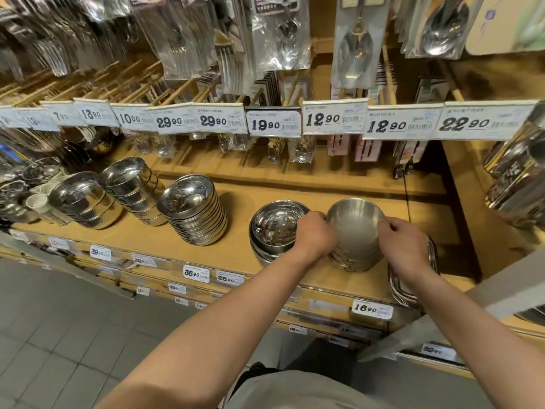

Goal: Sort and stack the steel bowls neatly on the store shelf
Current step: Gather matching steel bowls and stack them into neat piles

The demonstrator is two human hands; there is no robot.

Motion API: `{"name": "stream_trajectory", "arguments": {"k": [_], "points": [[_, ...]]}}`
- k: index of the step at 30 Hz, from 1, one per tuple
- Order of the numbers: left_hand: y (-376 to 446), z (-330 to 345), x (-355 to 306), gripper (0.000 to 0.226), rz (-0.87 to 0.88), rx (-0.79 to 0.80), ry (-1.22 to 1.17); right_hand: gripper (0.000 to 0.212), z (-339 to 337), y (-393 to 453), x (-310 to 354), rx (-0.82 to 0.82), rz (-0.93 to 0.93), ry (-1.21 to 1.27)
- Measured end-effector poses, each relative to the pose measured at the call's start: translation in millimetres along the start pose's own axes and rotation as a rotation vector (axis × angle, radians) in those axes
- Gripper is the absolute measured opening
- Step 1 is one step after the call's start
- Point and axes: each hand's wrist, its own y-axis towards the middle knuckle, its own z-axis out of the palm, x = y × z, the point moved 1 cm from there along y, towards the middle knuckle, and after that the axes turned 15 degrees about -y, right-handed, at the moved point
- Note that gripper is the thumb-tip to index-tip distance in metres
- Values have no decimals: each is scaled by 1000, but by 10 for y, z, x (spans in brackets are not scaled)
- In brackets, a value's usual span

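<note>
— Where are the hands?

— Both on the matte bowl (354, 222), top of a short stack on the wooden shelf (236, 190). The left hand (314, 231) curls over its left rim, the right hand (402, 240) pinches the right rim. The fingertips of both are turned away, so how far they reach inside I cannot tell.

— And the stack beneath?

— Mostly covered by the hands and wrists; the number of bowls is unclear. Just left sits a shiny bowl stack (274, 228), its right edge hidden behind the left hand.

— Anything else?

— A tall bowl stack (196, 214) further left, then two leaning stacks. A steel tray (413, 290) lies partly under the right forearm. Price tags (274, 124) hide the hanging spoons (303, 152) behind them.
</note>
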Motion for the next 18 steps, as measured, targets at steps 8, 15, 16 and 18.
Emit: {"name": "stream_trajectory", "arguments": {"k": [8,15,16,18], "points": [[19,-22,-49,26,-33,5,28,27,-38,-31,48,4,15,0],[3,-29,-42,24,-69,14,-67,31,-57,-47,62,15,11,-8],[2,-32,-41,24,-74,14,-77,31,-58,-49,63,12,11,-10],[-3,-34,-42,23,-86,16,-109,32,-67,-57,69,7,9,-21]]}}
